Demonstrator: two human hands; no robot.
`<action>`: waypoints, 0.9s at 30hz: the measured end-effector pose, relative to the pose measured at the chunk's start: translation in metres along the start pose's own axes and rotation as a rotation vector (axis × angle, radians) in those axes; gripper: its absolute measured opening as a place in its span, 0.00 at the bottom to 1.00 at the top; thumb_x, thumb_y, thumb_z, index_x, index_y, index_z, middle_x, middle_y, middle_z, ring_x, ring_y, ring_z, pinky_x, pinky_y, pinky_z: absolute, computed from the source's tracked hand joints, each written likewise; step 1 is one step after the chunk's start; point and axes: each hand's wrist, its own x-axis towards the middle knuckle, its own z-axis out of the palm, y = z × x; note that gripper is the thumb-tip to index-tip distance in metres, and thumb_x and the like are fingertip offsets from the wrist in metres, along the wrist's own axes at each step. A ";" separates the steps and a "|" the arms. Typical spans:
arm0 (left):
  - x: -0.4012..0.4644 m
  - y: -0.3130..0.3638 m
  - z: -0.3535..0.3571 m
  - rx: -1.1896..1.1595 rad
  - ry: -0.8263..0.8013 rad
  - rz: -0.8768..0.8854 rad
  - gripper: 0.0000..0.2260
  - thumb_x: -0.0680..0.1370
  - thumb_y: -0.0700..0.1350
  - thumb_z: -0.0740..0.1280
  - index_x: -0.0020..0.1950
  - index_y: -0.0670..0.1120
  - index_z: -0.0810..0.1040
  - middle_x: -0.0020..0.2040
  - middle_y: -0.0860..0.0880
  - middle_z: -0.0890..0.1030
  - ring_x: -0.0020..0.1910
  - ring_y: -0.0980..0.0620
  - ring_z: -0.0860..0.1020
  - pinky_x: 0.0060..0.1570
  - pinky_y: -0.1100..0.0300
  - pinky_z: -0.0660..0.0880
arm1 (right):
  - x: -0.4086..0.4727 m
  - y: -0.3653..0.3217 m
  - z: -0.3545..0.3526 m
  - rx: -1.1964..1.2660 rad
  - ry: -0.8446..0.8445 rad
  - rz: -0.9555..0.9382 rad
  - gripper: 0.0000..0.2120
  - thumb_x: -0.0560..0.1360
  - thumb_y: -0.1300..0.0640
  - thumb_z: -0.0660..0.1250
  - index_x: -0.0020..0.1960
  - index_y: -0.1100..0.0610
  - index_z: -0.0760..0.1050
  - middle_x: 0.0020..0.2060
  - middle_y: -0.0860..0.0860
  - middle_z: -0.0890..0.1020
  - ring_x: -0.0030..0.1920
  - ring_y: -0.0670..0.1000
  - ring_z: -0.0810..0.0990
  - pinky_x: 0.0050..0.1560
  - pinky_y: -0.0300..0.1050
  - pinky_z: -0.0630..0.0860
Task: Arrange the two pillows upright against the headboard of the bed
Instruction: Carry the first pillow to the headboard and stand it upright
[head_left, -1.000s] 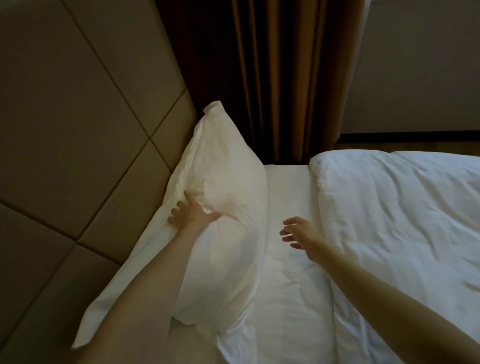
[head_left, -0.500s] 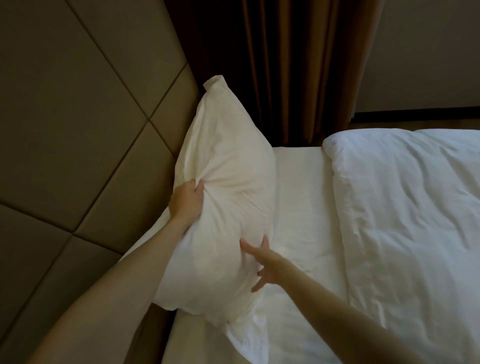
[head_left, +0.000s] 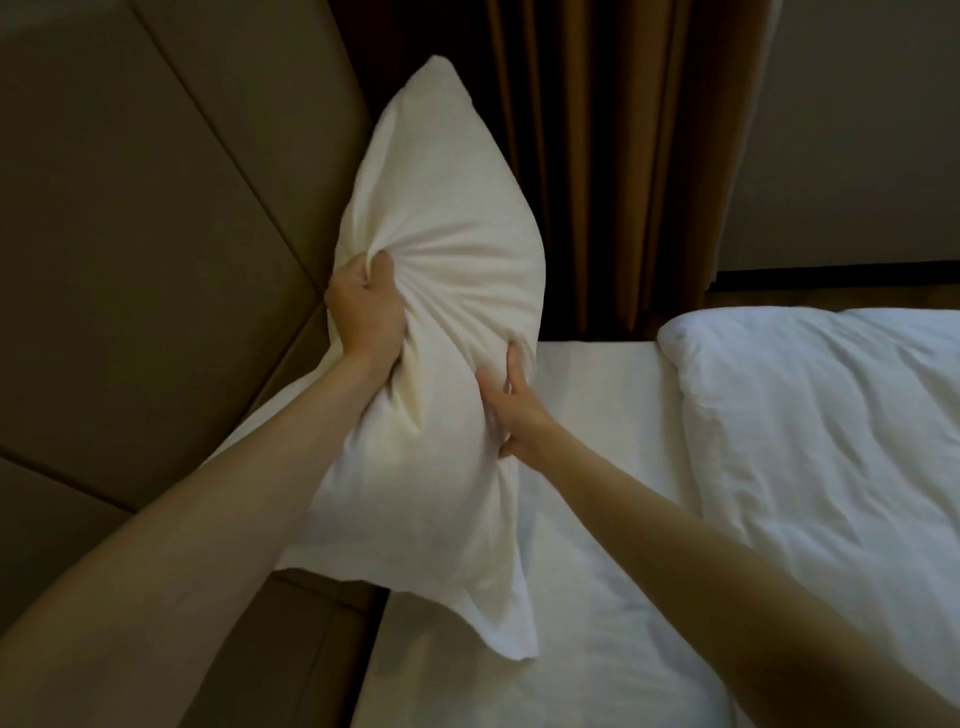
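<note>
Leftmost, the padded headboard (head_left: 156, 249) fills that side of the view, its panels meeting in angled seams. Against it, the left hand (head_left: 363, 312) is clenched into a fist around a bunch of the pillow's cover, and creases fan out from the grip across the fabric. That pillow (head_left: 447, 218) stands lifted on end, its top corner up by the headboard's edge and the brown curtain (head_left: 597, 156), its lower corner hanging just above the sheet (head_left: 597, 415). A second strip of white shows low between the left forearm and the headboard; whether it is the other pillow cannot be told. On the pillow's right edge, the right hand (head_left: 511, 402) is partly closed, fingers (head_left: 488, 384) pressed into the filling and thumb hooked round the side. Farther right, the rumpled duvet (head_left: 831, 441) lies on the bed.

The pillow looks light and very soft, giving deeply wherever it is squeezed, so it will probably slump unless leaned firmly on the headboard. Holding both long edges near the middle, as now, should control it best; gripping cover alone risks the filling sliding down inside.
</note>
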 end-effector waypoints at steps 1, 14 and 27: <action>0.008 -0.003 0.000 0.030 -0.002 0.026 0.21 0.79 0.42 0.61 0.28 0.50 0.56 0.26 0.54 0.60 0.21 0.61 0.60 0.24 0.67 0.56 | 0.005 -0.009 -0.003 -0.014 -0.004 0.002 0.38 0.73 0.35 0.60 0.71 0.28 0.36 0.78 0.43 0.48 0.76 0.62 0.54 0.57 0.77 0.66; -0.044 -0.130 -0.035 0.821 -0.645 -0.402 0.28 0.78 0.63 0.51 0.73 0.49 0.62 0.70 0.41 0.68 0.66 0.38 0.69 0.65 0.40 0.66 | -0.020 0.080 -0.058 -0.146 -0.083 0.231 0.35 0.77 0.48 0.64 0.77 0.39 0.48 0.78 0.52 0.53 0.75 0.61 0.58 0.68 0.65 0.61; -0.048 -0.092 -0.063 0.434 -0.438 -0.478 0.19 0.81 0.52 0.59 0.55 0.37 0.77 0.48 0.40 0.79 0.45 0.43 0.76 0.46 0.54 0.70 | -0.046 0.070 -0.077 -0.064 0.257 0.170 0.15 0.75 0.64 0.60 0.61 0.59 0.72 0.44 0.57 0.82 0.41 0.53 0.80 0.40 0.42 0.75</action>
